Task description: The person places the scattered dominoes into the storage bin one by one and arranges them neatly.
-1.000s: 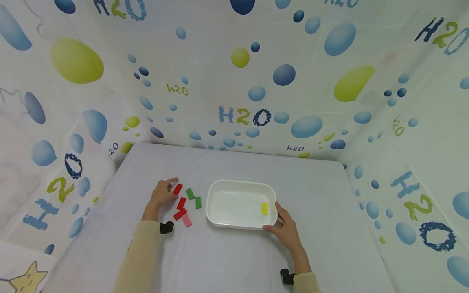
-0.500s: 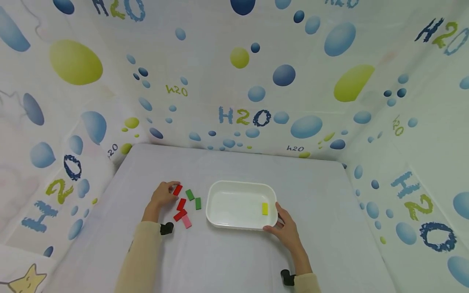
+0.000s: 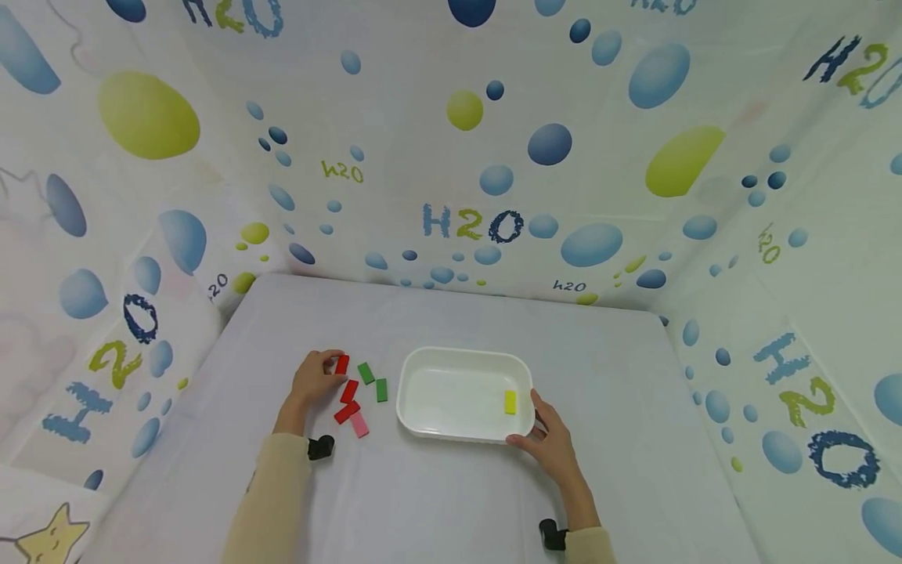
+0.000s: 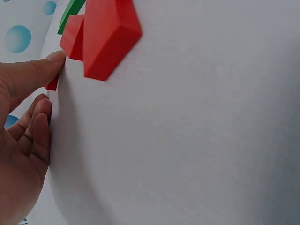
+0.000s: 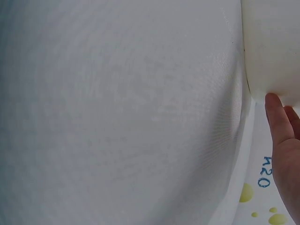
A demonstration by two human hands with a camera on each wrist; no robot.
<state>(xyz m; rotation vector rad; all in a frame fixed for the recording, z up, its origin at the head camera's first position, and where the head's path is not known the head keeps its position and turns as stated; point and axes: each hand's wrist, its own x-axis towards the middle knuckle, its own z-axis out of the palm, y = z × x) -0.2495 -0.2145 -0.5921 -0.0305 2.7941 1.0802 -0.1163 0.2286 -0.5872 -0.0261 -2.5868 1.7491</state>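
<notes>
Now pinching a small, flat, red rectangular block (image 3: 342, 364) in the left grip (image 3: 314, 381), with the thumb at the near end and a fingertip at the far end. Looking smooth and plain, bright red, longer than wide, slanting slightly with the far end to the right. Partly covered by the thumb in the left wrist view, and hard to tell whether lifted or resting on the white, cloth-covered counter (image 3: 437, 501).

Crowded close on the near side by a second red block (image 3: 349, 392), then by a third red block (image 3: 347, 413) against a pink rectangular block (image 3: 359, 424). Flanked on the right by a small green rectangular block (image 3: 366, 373), with another green block (image 3: 381, 390) just beyond.

Over to the right, grasping a shallow white tray with rounded corners (image 3: 451, 392) at the near right corner with the right grip (image 3: 553, 448), thumb on the near side, fingers at the end wall. Inside, near that same end, one yellow rectangular block (image 3: 510, 402).

Between greens and tray, only a narrow strip of cloth, then a raised rim all round. Behind, a broad band of cloth up to the far edge; in front, a wider stretch.
</notes>
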